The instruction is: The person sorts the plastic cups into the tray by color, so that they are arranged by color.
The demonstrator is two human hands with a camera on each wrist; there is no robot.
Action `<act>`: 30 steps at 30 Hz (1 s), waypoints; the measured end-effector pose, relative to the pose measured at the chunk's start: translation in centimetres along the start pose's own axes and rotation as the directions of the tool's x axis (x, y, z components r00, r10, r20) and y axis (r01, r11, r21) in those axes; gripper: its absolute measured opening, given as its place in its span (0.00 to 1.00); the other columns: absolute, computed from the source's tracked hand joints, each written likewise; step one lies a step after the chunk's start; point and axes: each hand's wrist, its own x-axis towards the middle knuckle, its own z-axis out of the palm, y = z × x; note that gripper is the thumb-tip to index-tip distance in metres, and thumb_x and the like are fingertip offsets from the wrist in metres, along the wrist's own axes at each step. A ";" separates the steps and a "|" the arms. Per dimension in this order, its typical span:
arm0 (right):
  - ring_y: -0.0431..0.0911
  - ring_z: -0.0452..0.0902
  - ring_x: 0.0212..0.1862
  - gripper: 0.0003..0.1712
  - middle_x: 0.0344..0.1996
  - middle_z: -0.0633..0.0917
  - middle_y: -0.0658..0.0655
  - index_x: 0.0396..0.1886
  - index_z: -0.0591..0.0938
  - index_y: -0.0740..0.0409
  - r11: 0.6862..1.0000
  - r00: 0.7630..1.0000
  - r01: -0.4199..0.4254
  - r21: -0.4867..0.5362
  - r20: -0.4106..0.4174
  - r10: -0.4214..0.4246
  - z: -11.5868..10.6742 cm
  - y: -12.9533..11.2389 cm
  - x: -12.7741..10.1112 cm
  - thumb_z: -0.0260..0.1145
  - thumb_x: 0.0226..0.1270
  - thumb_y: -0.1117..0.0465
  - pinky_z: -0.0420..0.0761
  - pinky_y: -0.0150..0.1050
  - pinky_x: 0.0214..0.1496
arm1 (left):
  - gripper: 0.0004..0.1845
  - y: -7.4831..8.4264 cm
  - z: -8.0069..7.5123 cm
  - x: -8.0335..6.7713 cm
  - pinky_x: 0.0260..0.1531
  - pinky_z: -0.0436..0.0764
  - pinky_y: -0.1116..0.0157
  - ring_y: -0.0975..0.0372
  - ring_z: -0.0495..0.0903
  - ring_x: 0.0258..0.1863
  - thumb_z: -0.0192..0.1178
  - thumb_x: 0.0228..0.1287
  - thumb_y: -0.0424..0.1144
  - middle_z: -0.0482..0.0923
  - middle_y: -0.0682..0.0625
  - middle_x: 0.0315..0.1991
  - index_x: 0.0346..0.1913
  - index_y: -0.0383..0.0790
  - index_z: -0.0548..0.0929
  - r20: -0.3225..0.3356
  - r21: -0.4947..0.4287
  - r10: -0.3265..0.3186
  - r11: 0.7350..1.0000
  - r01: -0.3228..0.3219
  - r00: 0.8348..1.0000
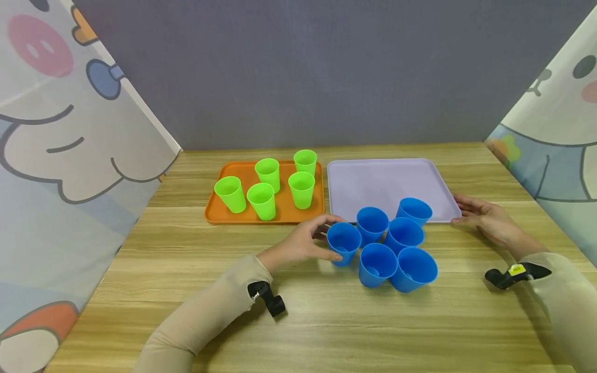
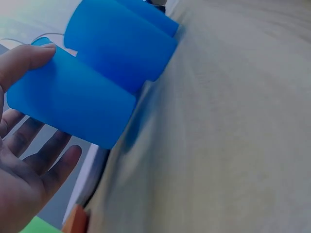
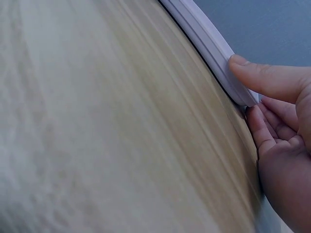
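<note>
Several blue cups stand upright in a cluster on the table, just in front of the lilac tray (image 1: 382, 181). My left hand (image 1: 310, 241) is at the leftmost blue cup (image 1: 343, 243), its thumb on the near side and its fingers round the far side. In the left wrist view the thumb lies along this cup (image 2: 73, 97), with the fingers spread beneath it and other blue cups (image 2: 121, 39) close behind. My right hand (image 1: 487, 223) pinches the near right corner of the lilac tray, thumb on the rim (image 3: 238, 82) and fingers curled at its underside.
An orange tray (image 1: 214, 211) to the left of the lilac tray holds several upright green cups (image 1: 301, 190). Both trays lie on a wood-grain table (image 1: 298, 321). A grey panel (image 1: 298, 77) rises behind, and cartoon-printed sheets (image 1: 56, 129) flank the table.
</note>
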 end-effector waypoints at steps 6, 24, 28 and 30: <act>0.29 0.80 0.45 0.33 0.47 0.83 0.33 0.47 0.83 0.36 1.000 1.000 0.002 -0.005 -0.009 -0.002 0.0 0.1 0.0 0.64 0.61 0.83 0.79 0.22 0.44 | 0.33 0.5 -1.3 0.6 0.52 0.80 0.59 0.55 0.79 0.50 0.73 0.53 0.25 0.79 0.43 0.54 0.63 0.34 0.73 -0.054 0.018 0.032 0.999 -0.031 0.998; 0.29 0.80 0.45 0.33 0.46 0.84 0.34 0.47 0.83 0.36 1.000 1.000 -0.004 -0.006 -0.012 0.004 0.1 -0.1 -0.3 0.64 0.62 0.82 0.78 0.21 0.45 | 0.32 1.5 -2.5 4.9 0.53 0.80 0.61 0.55 0.78 0.51 0.73 0.57 0.32 0.79 0.47 0.54 0.65 0.41 0.73 -0.270 -0.011 0.001 1.000 -0.004 0.963; 0.29 0.80 0.45 0.33 0.47 0.83 0.33 0.48 0.83 0.36 1.000 1.000 -0.001 -0.018 -0.008 0.000 0.1 -0.1 -0.3 0.63 0.62 0.82 0.78 0.21 0.45 | 0.33 1.7 -2.5 6.1 0.51 0.81 0.62 0.54 0.78 0.50 0.74 0.57 0.34 0.77 0.47 0.55 0.66 0.43 0.73 -0.332 -0.028 -0.037 0.999 0.029 0.943; 0.29 0.80 0.46 0.32 0.47 0.83 0.33 0.49 0.83 0.37 1.000 1.000 0.002 -0.022 -0.008 -0.002 0.1 -0.1 -0.2 0.63 0.62 0.82 0.78 0.21 0.46 | 0.34 1.7 -2.5 6.6 0.48 0.81 0.62 0.54 0.77 0.50 0.74 0.57 0.35 0.76 0.47 0.55 0.66 0.44 0.73 -0.363 -0.032 -0.057 0.998 0.048 0.930</act>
